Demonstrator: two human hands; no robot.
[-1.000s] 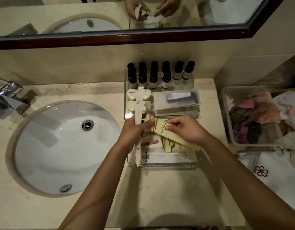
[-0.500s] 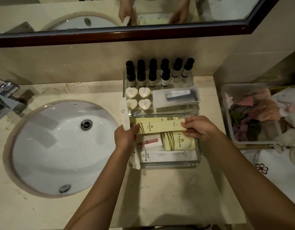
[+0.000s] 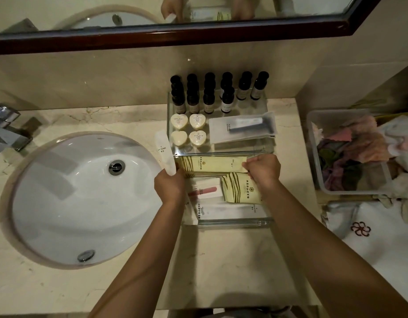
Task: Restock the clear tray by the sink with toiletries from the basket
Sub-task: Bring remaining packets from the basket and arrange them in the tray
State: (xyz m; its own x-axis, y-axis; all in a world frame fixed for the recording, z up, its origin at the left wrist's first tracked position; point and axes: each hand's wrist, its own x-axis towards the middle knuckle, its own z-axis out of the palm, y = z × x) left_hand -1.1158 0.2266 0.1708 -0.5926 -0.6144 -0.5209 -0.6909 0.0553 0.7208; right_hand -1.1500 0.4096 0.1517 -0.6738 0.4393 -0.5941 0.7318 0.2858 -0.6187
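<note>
A second ago you held the long yellow packet point(image 3: 212, 164) tilted over the clear tray point(image 3: 233, 223). Now it lies flat and straight in the front part, right beside the wall across the middle of the tray. Your right hand point(image 3: 265, 172) has its grip pinched on the packet's right end. Your left hand point(image 3: 169, 187) is by the other end, and its grip is closed round a white packet point(image 3: 164, 150) that sticks up beside the sink point(image 3: 60, 180). I think the yellow one is in place, so you can let go. The white packet looks like the next to go in.
</note>
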